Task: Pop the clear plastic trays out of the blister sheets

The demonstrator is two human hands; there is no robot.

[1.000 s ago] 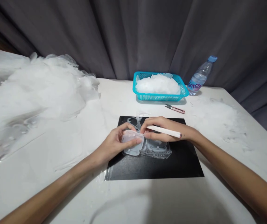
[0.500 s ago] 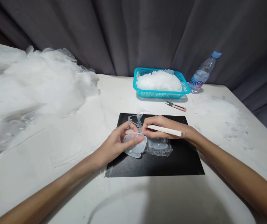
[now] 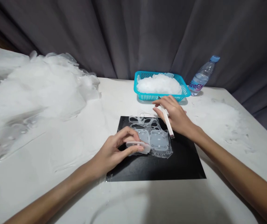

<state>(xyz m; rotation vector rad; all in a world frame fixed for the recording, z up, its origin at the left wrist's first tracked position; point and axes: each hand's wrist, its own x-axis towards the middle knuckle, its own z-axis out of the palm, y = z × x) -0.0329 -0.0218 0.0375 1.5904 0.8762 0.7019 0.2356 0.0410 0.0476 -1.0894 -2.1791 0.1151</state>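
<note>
My left hand (image 3: 121, 146) pinches a small stack of translucent soft-plastic pieces (image 3: 137, 146), tilted almost edge-on, between thumb and fingers. Beneath and beside it, a translucent moulded sheet (image 3: 159, 141) with rounded panels, dots and thin looped offcuts lies on a black mat (image 3: 152, 171). My right hand (image 3: 172, 113) is raised over the mat's far right part, just in front of the basket. A slim white pencil-like stick (image 3: 167, 123) rests in its grip, with a dark tip pointing away from me; thumb and forefinger look spread.
A blue basket (image 3: 162, 97) full of white translucent pieces stands at the back, beside a water bottle (image 3: 199, 79). A big heap of translucent sheets (image 3: 42, 87) fills the left. Small scraps (image 3: 227, 121) lie on the right of the white table (image 3: 77, 149). A grey curtain hangs behind.
My right hand has moved away from the pieces, up toward the basket, the stick turning steeper; it now mostly covers the pink-handled thread snips. My left hand has tilted its piece edge-on.
</note>
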